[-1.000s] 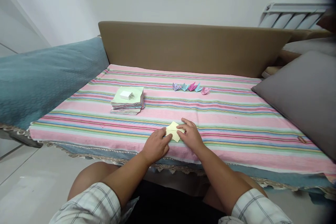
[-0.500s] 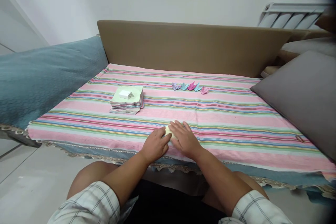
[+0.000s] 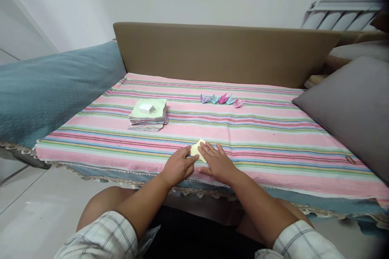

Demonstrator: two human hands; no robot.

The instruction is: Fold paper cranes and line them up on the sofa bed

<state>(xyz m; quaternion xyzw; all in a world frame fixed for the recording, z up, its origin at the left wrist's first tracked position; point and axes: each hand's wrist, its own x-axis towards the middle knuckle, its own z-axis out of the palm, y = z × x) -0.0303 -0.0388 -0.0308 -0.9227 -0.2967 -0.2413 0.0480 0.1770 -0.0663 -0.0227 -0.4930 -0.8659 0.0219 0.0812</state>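
A small pale yellow sheet of origami paper (image 3: 196,148), apparently folded, lies on the striped cloth near the front edge. My left hand (image 3: 178,166) grips its left side, thumb on top and the other fingers curled close by. Across the paper's right part my right hand (image 3: 217,163) lies flat, palm down, fingers stretched and thumb apart. Part of the paper is hidden under the right fingers. Farther back stands a row of several folded paper cranes (image 3: 223,98) in purple, blue and pink.
A stack of square paper sheets (image 3: 148,119) sits to the left, with a white plug adapter (image 3: 146,108) on top. The striped cloth (image 3: 264,141) covers the sofa seat. A grey cushion (image 3: 349,109) leans at right; a small brown loop (image 3: 351,159) lies near it.
My right hand has shifted slightly to the right and its thumb has moved down off the paper. More of the yellow paper now shows between the hands. My left hand stays nearly in place.
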